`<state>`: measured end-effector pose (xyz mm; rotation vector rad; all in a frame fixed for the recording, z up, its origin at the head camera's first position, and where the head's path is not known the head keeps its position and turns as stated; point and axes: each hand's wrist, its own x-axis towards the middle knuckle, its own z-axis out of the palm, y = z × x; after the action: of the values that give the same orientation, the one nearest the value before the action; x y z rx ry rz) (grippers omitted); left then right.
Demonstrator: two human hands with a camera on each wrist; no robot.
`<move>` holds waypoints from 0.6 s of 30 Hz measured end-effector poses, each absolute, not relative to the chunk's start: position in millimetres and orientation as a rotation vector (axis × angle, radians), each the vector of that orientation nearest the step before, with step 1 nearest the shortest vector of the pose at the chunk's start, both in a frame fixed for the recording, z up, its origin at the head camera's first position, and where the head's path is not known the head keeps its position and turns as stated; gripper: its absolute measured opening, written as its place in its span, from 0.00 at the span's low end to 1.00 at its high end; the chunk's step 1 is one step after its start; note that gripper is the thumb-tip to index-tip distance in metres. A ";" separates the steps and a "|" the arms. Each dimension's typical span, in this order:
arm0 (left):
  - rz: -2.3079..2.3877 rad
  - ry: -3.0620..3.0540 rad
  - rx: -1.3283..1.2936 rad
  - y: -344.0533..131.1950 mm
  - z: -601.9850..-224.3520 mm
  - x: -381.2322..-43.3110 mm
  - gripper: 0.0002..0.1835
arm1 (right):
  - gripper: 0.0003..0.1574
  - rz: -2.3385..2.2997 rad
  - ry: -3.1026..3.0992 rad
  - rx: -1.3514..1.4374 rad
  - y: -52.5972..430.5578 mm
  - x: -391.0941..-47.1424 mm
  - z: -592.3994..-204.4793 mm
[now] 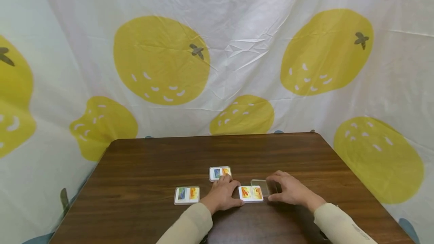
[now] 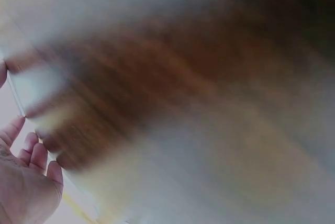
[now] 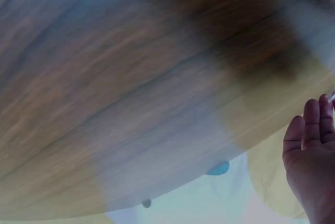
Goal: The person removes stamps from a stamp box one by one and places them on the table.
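Observation:
In the head view, a white card with two orange pictures [image 1: 246, 193] lies flat on the table. My left hand [image 1: 222, 194] holds it at its left end, thumb at the near corner and forefinger at the far one. My right hand [image 1: 289, 189] grips a clear, see-through plastic cover [image 1: 260, 187] by its right side, thumb and fingers on opposite edges. The cover is slightly tilted and overlaps the card's right part. The left wrist view catches the left hand [image 2: 29, 192] with fingertips on the tabletop; the right wrist view shows the right hand [image 3: 314, 156] at its edge.
Two similar clear-cased cards, each with a blue-green and an orange picture, lie nearby: one case [image 1: 217, 174] just beyond the left fingers, another case [image 1: 187, 195] farther left. The dark wooden table [image 1: 142, 161] ends at a lemon-patterned curtain [image 1: 237, 67].

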<state>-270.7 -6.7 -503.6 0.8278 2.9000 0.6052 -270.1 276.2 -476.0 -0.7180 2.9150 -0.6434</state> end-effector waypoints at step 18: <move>0.474 2.913 0.821 -6.2 -497.3 -265.9 0.31 | 0.42 -0.610 2.973 -0.664 320.5 -264.3 -478.3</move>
<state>-265.9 -6.2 -497.3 0.8213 2.9127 0.4742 -264.3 320.5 -478.3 -0.6642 2.9728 -0.6098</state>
